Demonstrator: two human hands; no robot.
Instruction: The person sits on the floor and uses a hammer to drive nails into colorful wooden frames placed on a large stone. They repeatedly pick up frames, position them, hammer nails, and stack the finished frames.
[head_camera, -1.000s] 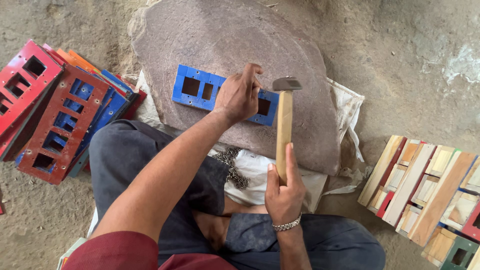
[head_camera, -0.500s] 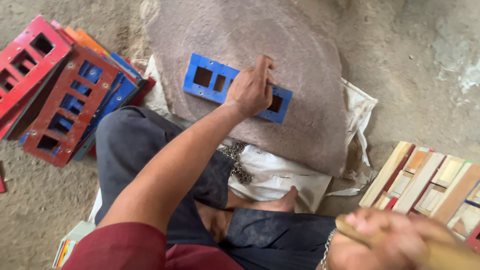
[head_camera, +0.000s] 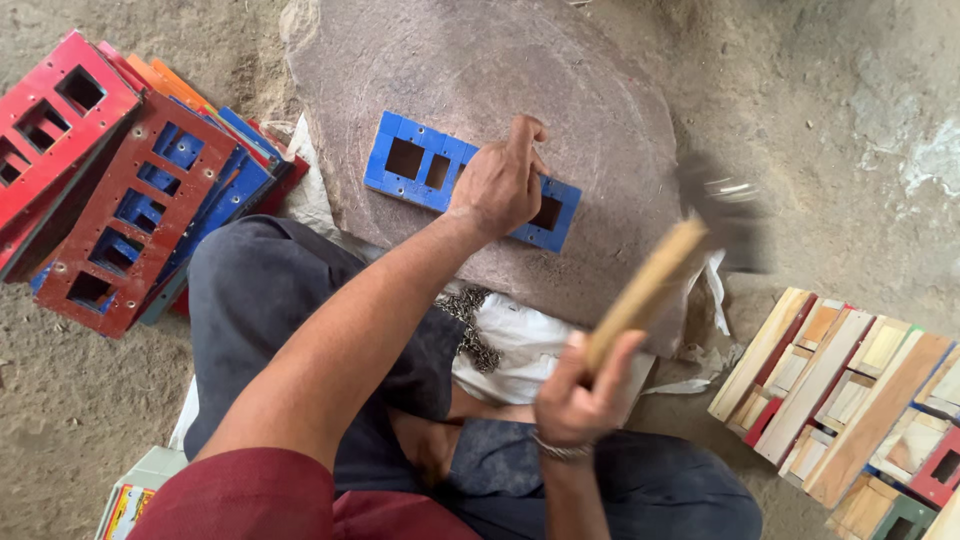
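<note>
Pressing down on a blue frame (head_camera: 440, 172), the left hand (head_camera: 497, 185) has its fingers bunched narrow, fingertips pinched at the frame's upper edge; what they pinch is too small to tell. The frame, with rectangular cut-outs, lies flat near the middle of a big round stone (head_camera: 480, 80), slanting down toward the stone's right side. The right hand (head_camera: 585, 390) is wrapped tight around the lower end of a hammer (head_camera: 665, 265), whose wooden handle points up and right; its dark head is blurred, above the stone's right edge and well apart from the frame. A bracelet (head_camera: 560, 450) circles the right wrist. White cloth (head_camera: 520, 345) lies at the stone's near edge, with a heap of small dark nails (head_camera: 472, 320) on it. Left of the stone, red and blue frames (head_camera: 120, 190) are stacked on the ground. At the right, a pile of wooden frames (head_camera: 850, 400) sits on the ground.
</note>
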